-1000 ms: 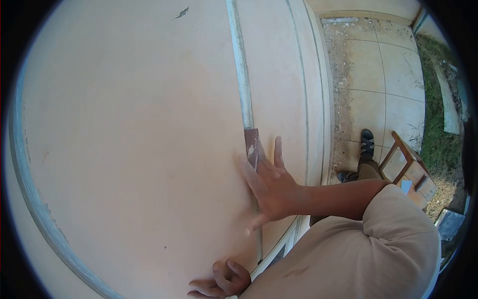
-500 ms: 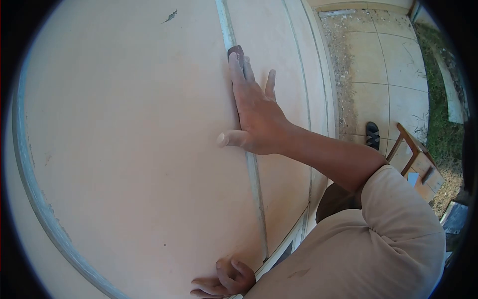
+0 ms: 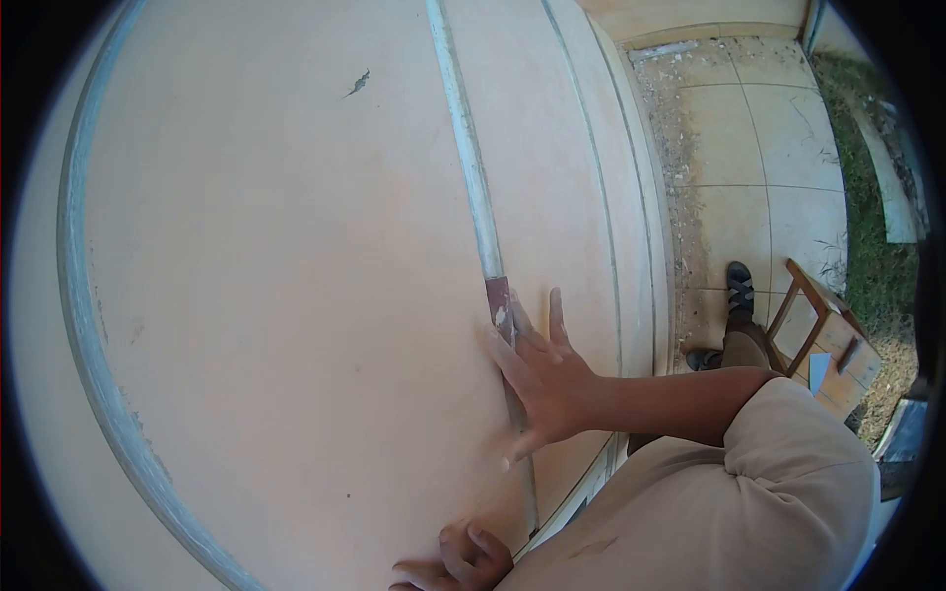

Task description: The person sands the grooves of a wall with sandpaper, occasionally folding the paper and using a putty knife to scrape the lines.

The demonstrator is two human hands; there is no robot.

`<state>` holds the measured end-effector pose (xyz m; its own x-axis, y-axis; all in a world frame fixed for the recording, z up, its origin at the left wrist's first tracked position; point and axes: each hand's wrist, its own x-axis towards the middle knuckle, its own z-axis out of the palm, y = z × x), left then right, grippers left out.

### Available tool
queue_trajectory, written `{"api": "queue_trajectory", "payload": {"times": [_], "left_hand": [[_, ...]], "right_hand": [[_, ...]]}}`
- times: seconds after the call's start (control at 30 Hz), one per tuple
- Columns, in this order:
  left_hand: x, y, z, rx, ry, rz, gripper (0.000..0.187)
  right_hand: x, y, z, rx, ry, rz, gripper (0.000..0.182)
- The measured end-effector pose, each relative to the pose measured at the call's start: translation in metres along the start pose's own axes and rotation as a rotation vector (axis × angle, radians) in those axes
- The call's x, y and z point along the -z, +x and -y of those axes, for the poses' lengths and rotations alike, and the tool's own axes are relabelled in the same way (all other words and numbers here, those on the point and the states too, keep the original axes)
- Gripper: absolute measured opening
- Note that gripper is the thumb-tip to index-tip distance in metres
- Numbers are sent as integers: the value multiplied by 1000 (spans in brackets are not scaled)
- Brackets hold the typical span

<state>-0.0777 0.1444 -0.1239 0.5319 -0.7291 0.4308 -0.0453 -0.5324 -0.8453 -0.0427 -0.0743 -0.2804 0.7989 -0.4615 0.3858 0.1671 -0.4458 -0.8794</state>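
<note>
My right hand point(image 3: 554, 386) lies on a pale wall panel point(image 3: 276, 295), its index and middle fingers pressing a dark red-brown strip of sandpaper point(image 3: 499, 300) against a narrow blue-white raised strip point(image 3: 471, 177). The thumb and an outer finger are spread away from it. White dust or paint marks show on the sandpaper, and part of it is hidden under the palm. Low in the view, my left hand point(image 3: 458, 561) rests against the panel with loosely bent, separated fingers and nothing visible in them.
A curved blue-grey edging point(image 3: 84, 325) bounds the panel at left. On the right are a tiled floor point(image 3: 719, 128) with debris along the wall, a wooden stool point(image 3: 833, 335), a sandalled foot point(image 3: 739, 284) and grass point(image 3: 847, 167). A dark chip point(image 3: 358, 83) marks the upper panel.
My right hand has slid down along the strip with the sandpaper, baring the strip's upper part. The view has shifted slightly, and more of my legs and feet shows.
</note>
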Motion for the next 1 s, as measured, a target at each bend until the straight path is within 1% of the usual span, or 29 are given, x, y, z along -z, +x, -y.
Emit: {"api": "queue_trajectory", "payload": {"times": [0.03, 0.07, 0.13, 0.2, 0.23, 0.27, 0.3, 0.33, 0.37, 0.4, 0.43, 0.47, 0.5, 0.57, 0.6, 0.63, 0.67, 0.77, 0.8, 0.83, 0.87, 0.9, 0.97, 1.0], "left_hand": [[-17, -2, 2, 21, -53, -121, 39], [-24, -10, 10, 29, -96, -233, 33], [-22, -10, 13, 12, -85, -234, 32], [-23, -6, 7, 21, -96, -248, 30], [-11, 0, 2, 19, -106, -258, 30], [5, 6, -3, 14, -112, -205, 34], [14, 10, -8, 14, -116, -149, 40], [3, 8, -6, 23, -121, -148, 40], [-15, 1, 1, 28, -106, -196, 33], [-23, -8, 7, 28, -83, -235, 29], [-20, -11, 11, 16, -68, -216, 29], [-19, -8, 10, 21, -93, -222, 30], [-21, -5, 7, 34, -128, -241, 30], [-22, -6, 7, 40, -118, -237, 30], [-23, -6, 6, 48, -105, -224, 30], [-24, -4, 6, 55, -116, -235, 30], [-23, -5, 6, 35, -114, -257, 30], [-25, -4, 2, 17, -142, -248, 31], [-22, -6, 8, 0, -173, -231, 32], [-21, -6, 9, -2, -163, -229, 32], [-23, -4, 5, 11, -167, -236, 34], [-23, -5, 4, 25, -172, -240, 35], [-21, -7, 5, 26, -178, -239, 37], [-20, -7, 4, 22, -181, -228, 39]], "right_hand": [[4, -3, 4, 16, 78, 48, 142], [8, 6, -2, 13, 98, 67, 142], [33, 59, -24, -109, 148, -185, 144], [39, 77, -26, -140, 125, -208, 145], [43, 80, -27, -175, 109, -222, 146], [35, 61, -20, -174, 99, -234, 146], [16, 26, -8, -118, 83, -101, 146], [6, 6, -3, -60, 70, 41, 146], [9, 9, -4, -57, 70, 52, 146], [14, 15, -6, -64, 33, -7, 147], [18, 24, -7, -79, 5, -68, 149], [31, 50, -21, -118, 92, -166, 148], [42, 70, -28, -116, 90, -174, 148], [60, 92, -32, -216, 168, -184, 150], [47, 75, -21, -209, 162, -195, 142], [32, 48, -13, -124, 150, -188, 143], [15, 16, -5, -72, 117, -56, 144], [10, 6, 8, -33, 132, 3, 146], [8, 21, -7, -88, 143, -103, 143], [29, 52, -17, -173, 160, -148, 145], [42, 81, -33, -212, 208, -249, 141], [44, 85, -30, -200, 203, -253, 141], [47, 86, -27, -242, 277, -268, 141], [35, 61, -20, -202, 207, -158, 142]]}}
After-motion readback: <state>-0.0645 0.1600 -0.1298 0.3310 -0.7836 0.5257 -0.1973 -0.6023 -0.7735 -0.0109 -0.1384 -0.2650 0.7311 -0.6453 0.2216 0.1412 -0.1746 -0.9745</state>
